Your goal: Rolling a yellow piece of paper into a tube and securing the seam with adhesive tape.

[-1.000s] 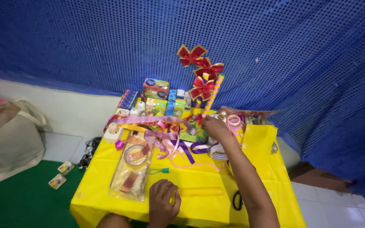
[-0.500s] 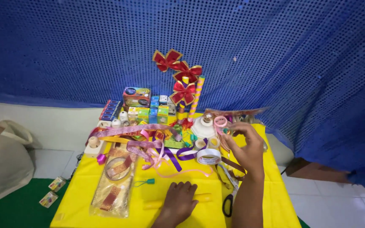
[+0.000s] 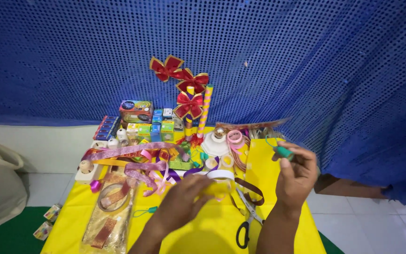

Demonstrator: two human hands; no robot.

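Yellow tabletop (image 3: 203, 230): crowded with craft bits, ribbons (image 3: 142, 164) tangled mid-left, scissors (image 3: 245, 223) lying near the right forearm.
Right hand (image 3: 297, 176): lifted above the right side of the tabletop, fingers pinched round a small green-handled tool (image 3: 285, 152) with a thin loop at its tip.
Left hand (image 3: 184, 200): hovering low over the centre, fingers curled toward a tape roll (image 3: 220, 174); whether it grips anything, I cannot tell, as it is blurred.
Green tool: in the air, well clear of the tabletop, just right of the pink tape rolls (image 3: 234, 137).
Handling, my read: light, stiff in the plastic handle, while the wire loop looks thin and easily bent, so the handle is the place to hold.
Behind: small boxes (image 3: 151, 124) stacked at the back, red bows (image 3: 179, 82) on a striped stick against the blue sequin cloth (image 3: 306, 61).
Left edge: gold packet (image 3: 109, 221) flat on the tabletop.
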